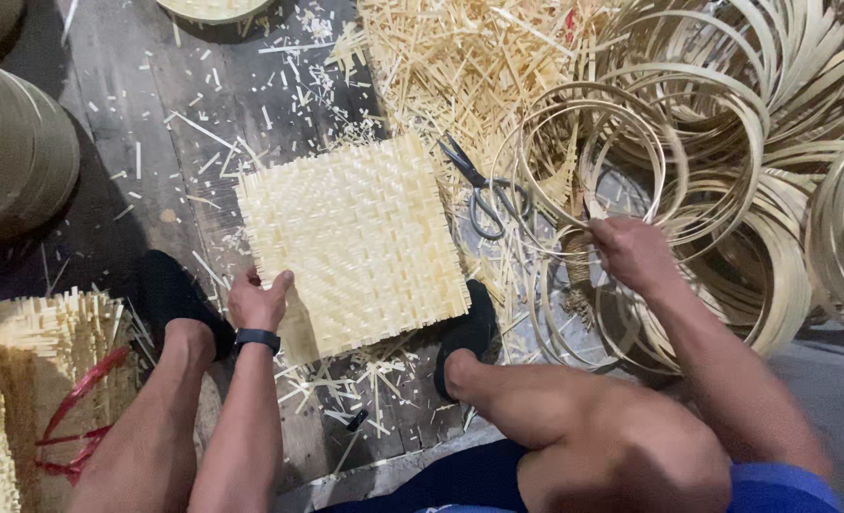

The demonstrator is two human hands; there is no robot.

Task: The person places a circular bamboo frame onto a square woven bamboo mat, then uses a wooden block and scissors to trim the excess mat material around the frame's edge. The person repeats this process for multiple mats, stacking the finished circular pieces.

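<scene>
1. Holding the lower left corner of a square woven mat, the left hand pinches the edge with the thumb on top and the fingers under it. The mat lies flat on the dark wooden floor, between the person's two feet in black shoes.

2. The right hand is stretched out to the pile of bamboo hoops on the right side. Its fingers are closed around the thin strip of one hoop, at the lower rim of it.

3. A pair of scissors lies just beside the right edge of the mat, partly under the hoops, and no hand touches it.

4. The mat looks light and thin, I think, made of pale flat strips. It should bend a little but not fold, and the loose strip ends around the border may be sharp or slip out, so the corner or the edge is the better place to take it.

5. The hoop seems light and springy. Many hoops are tangled together, so taking one by its rim may drag the neighbours with it.

6. Cut scraps cover the floor above the mat, and a bundle of more woven pieces, tied with red band, stands at the lower left.
</scene>
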